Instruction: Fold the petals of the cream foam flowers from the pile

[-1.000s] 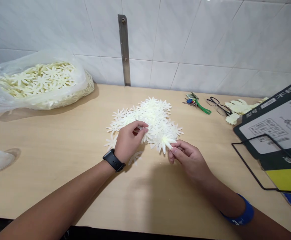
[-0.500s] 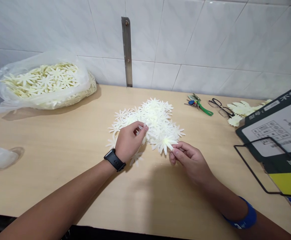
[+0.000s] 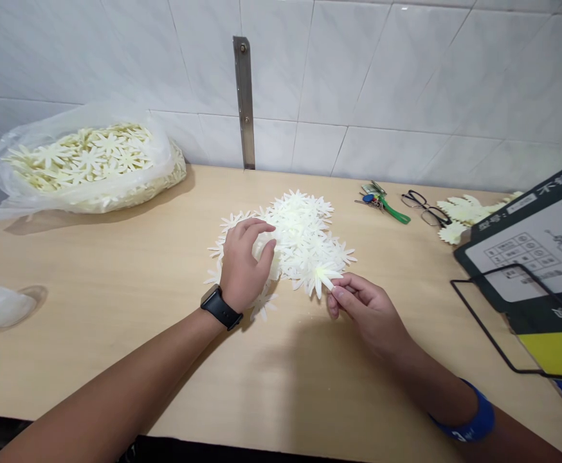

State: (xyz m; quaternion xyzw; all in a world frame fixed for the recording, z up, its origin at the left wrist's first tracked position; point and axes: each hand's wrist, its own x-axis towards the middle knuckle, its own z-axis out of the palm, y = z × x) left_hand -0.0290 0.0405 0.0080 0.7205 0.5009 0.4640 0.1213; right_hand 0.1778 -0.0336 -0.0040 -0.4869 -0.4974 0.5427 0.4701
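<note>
A loose pile of pale cream flower-shaped petal pieces (image 3: 303, 222) lies in the middle of the table. Over its left edge is my left hand (image 3: 247, 263), thumb and fingers apart with nothing between them. My right hand (image 3: 365, 308), at the pile's front right, pinches one petal of a cream flower piece (image 3: 320, 275) between thumb and fingers. That piece may be a stack of several; I cannot tell. Another single flower piece (image 3: 263, 303) lies flat on the table just below my left hand, partly covered by it.
A clear plastic bag (image 3: 117, 193) full of similar flowers stands at the back left. Nearer is a small white plastic bundle (image 3: 1, 305). Keys with a green strap (image 3: 395, 211), glasses (image 3: 426, 207), more cream pieces (image 3: 469, 209) and a printed box (image 3: 526, 257) with a black wire frame (image 3: 483, 347) are on the right.
My left hand has opened its pinch and drawn slightly left, releasing the flower petal it held. My right hand keeps its hold on the flower piece in the same place.
</note>
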